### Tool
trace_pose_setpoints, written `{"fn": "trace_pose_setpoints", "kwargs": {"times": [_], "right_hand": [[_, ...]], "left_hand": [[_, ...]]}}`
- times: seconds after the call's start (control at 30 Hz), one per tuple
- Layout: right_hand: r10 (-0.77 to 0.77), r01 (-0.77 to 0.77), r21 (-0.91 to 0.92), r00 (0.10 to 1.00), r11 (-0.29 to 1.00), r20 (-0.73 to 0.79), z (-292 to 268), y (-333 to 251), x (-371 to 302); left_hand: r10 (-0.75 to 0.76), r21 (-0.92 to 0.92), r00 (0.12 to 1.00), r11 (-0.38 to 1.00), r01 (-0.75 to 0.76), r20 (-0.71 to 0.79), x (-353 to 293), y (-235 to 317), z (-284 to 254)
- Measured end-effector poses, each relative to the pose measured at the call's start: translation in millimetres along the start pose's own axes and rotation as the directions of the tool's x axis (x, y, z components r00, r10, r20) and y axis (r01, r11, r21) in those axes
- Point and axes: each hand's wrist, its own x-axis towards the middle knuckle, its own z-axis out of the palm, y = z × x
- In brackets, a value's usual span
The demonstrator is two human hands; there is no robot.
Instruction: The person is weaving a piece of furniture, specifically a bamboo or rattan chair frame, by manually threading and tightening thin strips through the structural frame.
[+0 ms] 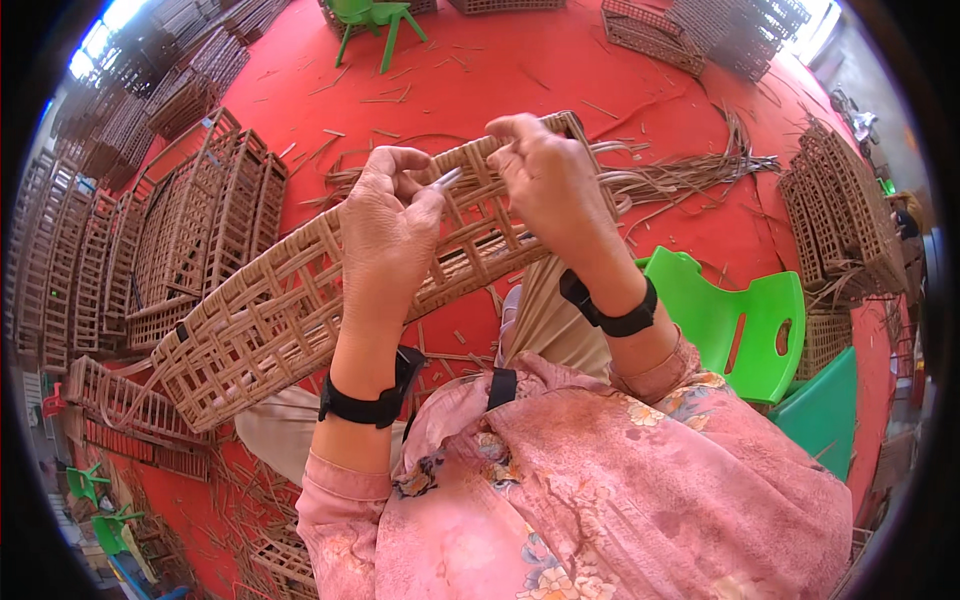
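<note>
A long woven wicker basket (270, 320) lies slantwise across my lap, its open lattice of brown strips running from lower left to upper right. My left hand (388, 225) is over its middle, thumb and forefinger pinched on a pale wicker strip (449, 179) whose end sticks out to the right. My right hand (550, 185) bends over the basket near its right end, with fingers curled. What those fingers hold, if anything, is hidden. A black band circles each wrist.
Loose strips (690, 175) lie bundled beyond the basket on the red floor (520, 60). Stacked wicker baskets stand at left (185, 235) and right (840, 210). A green plastic chair (735, 325) is close by my right arm; another green chair (372, 15) stands at the far side.
</note>
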Motion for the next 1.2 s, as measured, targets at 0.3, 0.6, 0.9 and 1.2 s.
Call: {"fn": "trace_pose_setpoints", "kwargs": {"times": [0.3, 0.6, 0.9, 1.2], "right_hand": [[0.019, -0.038, 0.100, 0.983, 0.994, 0.183, 13.0, 13.3, 7.9], [0.154, -0.121, 0.442, 0.987, 0.889, -0.039, -6.5, 16.1, 7.0], [0.134, -0.065, 0.498, 0.986, 0.865, -0.104, -56.5, 26.4, 16.9], [0.104, -0.094, -0.088, 0.987, 0.992, 0.125, -39.5, 45.8, 13.3]], "left_hand": [[0.057, 0.091, 0.994, 0.994, -0.066, 0.097, 17.9, -10.0, 12.2], [0.097, 0.178, 0.994, 0.979, -0.103, 0.041, 15.6, -2.8, 25.9], [0.097, -0.149, 0.975, 0.986, -0.067, 0.202, 28.0, 9.1, 55.1], [0.056, 0.253, 0.993, 0.964, -0.080, 0.099, 28.9, 19.3, 60.7]]}}
